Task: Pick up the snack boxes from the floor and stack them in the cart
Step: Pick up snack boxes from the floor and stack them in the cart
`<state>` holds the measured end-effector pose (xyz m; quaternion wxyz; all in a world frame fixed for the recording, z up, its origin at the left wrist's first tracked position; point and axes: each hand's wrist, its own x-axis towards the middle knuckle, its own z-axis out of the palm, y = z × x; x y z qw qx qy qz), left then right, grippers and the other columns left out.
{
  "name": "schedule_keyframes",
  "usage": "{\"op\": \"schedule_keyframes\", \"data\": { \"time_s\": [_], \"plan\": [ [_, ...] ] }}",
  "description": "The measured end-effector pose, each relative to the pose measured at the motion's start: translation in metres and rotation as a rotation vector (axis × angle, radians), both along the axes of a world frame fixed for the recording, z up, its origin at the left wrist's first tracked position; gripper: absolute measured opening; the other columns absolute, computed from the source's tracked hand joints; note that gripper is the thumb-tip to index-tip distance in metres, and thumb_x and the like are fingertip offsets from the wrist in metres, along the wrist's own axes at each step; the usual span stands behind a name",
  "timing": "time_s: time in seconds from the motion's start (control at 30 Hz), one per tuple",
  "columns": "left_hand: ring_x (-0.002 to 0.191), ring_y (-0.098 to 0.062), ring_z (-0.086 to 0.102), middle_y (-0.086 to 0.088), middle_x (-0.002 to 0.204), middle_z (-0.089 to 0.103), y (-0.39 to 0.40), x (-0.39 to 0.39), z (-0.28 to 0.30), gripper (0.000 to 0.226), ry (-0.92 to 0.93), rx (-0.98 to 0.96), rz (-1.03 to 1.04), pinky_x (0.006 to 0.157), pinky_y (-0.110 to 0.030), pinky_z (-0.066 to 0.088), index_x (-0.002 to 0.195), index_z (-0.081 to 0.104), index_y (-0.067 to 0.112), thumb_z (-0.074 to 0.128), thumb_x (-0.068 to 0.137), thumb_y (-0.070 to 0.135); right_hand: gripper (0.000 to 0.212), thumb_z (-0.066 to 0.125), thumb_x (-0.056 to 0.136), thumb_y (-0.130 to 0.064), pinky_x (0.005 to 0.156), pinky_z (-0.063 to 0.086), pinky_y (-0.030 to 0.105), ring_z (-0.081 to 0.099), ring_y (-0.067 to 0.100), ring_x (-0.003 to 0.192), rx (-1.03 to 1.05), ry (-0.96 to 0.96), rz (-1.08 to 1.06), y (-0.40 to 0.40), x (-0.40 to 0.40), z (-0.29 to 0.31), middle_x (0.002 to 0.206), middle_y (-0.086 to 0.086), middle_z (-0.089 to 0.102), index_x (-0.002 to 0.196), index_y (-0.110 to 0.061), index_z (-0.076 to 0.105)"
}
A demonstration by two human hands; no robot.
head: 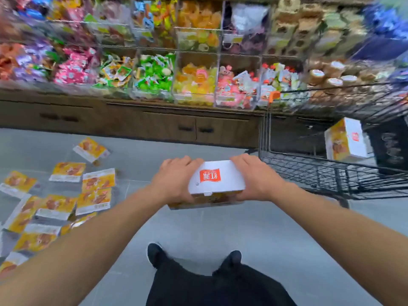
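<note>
A white and orange cardboard snack box with a red logo panel [215, 181] is held in the air above the grey tiled floor [220, 235], in front of the body, its white face turned up toward the camera. It appears to sit on top of a second box of the same kind, of which only an orange edge is seen beneath; whether one or two are carried cannot be told for certain. The long axis of the box runs left to right, from one hand to the other. It is grasped at its short ends: the left hand [174, 180] is curled round the left end, the right hand [257, 177] round the right end, fingers over the far edge.

The black wire shopping cart [309, 173] lies to the right and slightly ahead of the box, its near rim just beside the right hand, which is the closer of the two. The coming move is judged to be a carry rightward and over that rim. Deeper in the basket, well apart from the hands, a matching orange and white box [344, 140] stands tilted against a black crate [390, 146].

To the left, a scatter of flat orange and white snack boxes [92, 191] is left on the floor. Behind, clear bins of bright wrapped sweets [194, 85] are ranged above wooden cabinets [154, 122].
</note>
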<state>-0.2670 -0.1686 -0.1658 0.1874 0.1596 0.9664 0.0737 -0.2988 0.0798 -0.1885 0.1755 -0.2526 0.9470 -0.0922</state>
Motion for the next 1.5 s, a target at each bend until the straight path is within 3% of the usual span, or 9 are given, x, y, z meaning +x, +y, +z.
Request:
{"op": "schedule_keyframes", "data": {
  "time_s": [0.2, 0.47, 0.8, 0.93, 1.0, 1.17, 1.3, 1.4, 1.5],
  "plan": [
    [0.129, -0.024, 0.041, 0.004, 0.141, 0.042, 0.135, -0.057, 0.018, 0.102, 0.064, -0.019, -0.152, 0.113, -0.055, 0.023, 0.148, 0.018, 0.034, 0.071, 0.066, 0.062, 0.102, 0.073, 0.056, -0.073, 0.097, 0.045, 0.045, 0.044, 0.026, 0.117, -0.024, 0.039, -0.246, 0.132, -0.006, 0.018, 0.129, -0.001, 0.044, 0.137, -0.028, 0.031],
    [0.128, -0.025, 0.039, 0.004, 0.141, 0.039, 0.267, -0.158, 0.018, 0.106, 0.156, -0.004, -0.354, 0.094, -0.049, 0.048, 0.147, 0.021, 0.027, 0.079, 0.061, 0.049, 0.102, 0.078, 0.064, -0.056, 0.103, 0.041, 0.045, 0.039, 0.027, 0.123, -0.028, 0.117, -0.469, 0.256, -0.045, 0.034, 0.136, 0.003, 0.039, 0.144, -0.019, 0.026],
    [0.131, -0.025, 0.03, 0.003, 0.14, 0.038, 0.395, -0.283, -0.016, 0.094, 0.149, 0.075, -0.503, 0.09, -0.057, 0.049, 0.142, 0.026, 0.027, 0.078, 0.067, 0.051, 0.1, 0.077, 0.065, -0.058, 0.105, 0.039, 0.042, 0.04, 0.027, 0.121, 0.084, 0.124, -0.693, 0.349, -0.123, 0.012, 0.138, 0.005, 0.039, 0.141, -0.018, 0.025],
    [0.134, -0.023, 0.027, 0.004, 0.143, 0.035, 0.434, -0.32, -0.029, 0.096, 0.059, 0.048, -0.544, 0.094, -0.055, 0.047, 0.144, 0.025, 0.028, 0.08, 0.066, 0.04, 0.1, 0.048, 0.058, -0.082, 0.103, 0.038, 0.045, 0.044, 0.028, 0.117, 0.113, 0.116, -0.715, 0.381, -0.149, -0.004, 0.129, 0.007, 0.048, 0.131, -0.014, 0.036],
    [0.134, -0.023, 0.026, 0.004, 0.144, 0.035, 0.442, -0.335, -0.031, 0.097, 0.012, 0.05, -0.556, 0.094, -0.052, 0.047, 0.144, 0.026, 0.028, 0.081, 0.065, 0.037, 0.101, 0.038, 0.054, -0.085, 0.103, 0.036, 0.046, 0.045, 0.029, 0.116, 0.134, 0.124, -0.685, 0.392, -0.161, -0.006, 0.125, 0.007, 0.05, 0.126, -0.014, 0.038],
    [0.137, -0.023, 0.021, 0.004, 0.148, 0.031, 0.489, -0.374, -0.049, 0.091, 0.019, 0.009, -0.573, 0.097, -0.059, 0.04, 0.147, 0.025, 0.029, 0.077, 0.073, 0.043, 0.095, 0.064, 0.062, -0.071, 0.107, 0.035, 0.046, 0.049, 0.029, 0.118, 0.13, -0.001, -0.608, 0.439, -0.204, -0.026, 0.126, 0.004, 0.05, 0.133, -0.019, 0.029],
    [0.142, -0.023, 0.015, 0.002, 0.15, 0.028, 0.525, -0.396, -0.076, 0.086, 0.026, -0.02, -0.654, 0.105, -0.057, 0.027, 0.15, 0.022, 0.029, 0.072, 0.081, 0.034, 0.086, 0.078, 0.059, -0.055, 0.084, 0.048, 0.039, 0.053, 0.025, 0.102, 0.033, -0.114, -0.613, 0.469, -0.226, -0.059, 0.112, 0.003, 0.051, 0.122, -0.017, 0.033],
    [0.148, -0.029, 0.007, -0.003, 0.158, 0.017, 0.554, -0.404, -0.103, 0.09, 0.002, -0.027, -0.507, 0.117, -0.057, 0.015, 0.152, 0.02, 0.03, 0.075, 0.081, 0.027, 0.085, 0.081, 0.054, -0.053, 0.077, 0.044, 0.033, 0.048, 0.021, 0.098, -0.11, -0.148, -0.775, 0.492, -0.233, -0.089, 0.109, 0.001, 0.048, 0.119, -0.019, 0.037],
    [0.145, -0.031, 0.021, -0.011, 0.156, 0.027, 0.586, -0.408, -0.128, 0.086, -0.107, 0.219, -0.051, 0.114, -0.047, 0.028, 0.149, 0.029, 0.022, 0.077, 0.078, 0.029, 0.082, 0.075, 0.045, -0.058, 0.072, 0.052, 0.035, 0.052, 0.018, 0.091, -0.209, -0.223, -0.977, 0.51, -0.243, -0.128, 0.101, -0.004, 0.051, 0.113, -0.022, 0.045]
  ]
}}
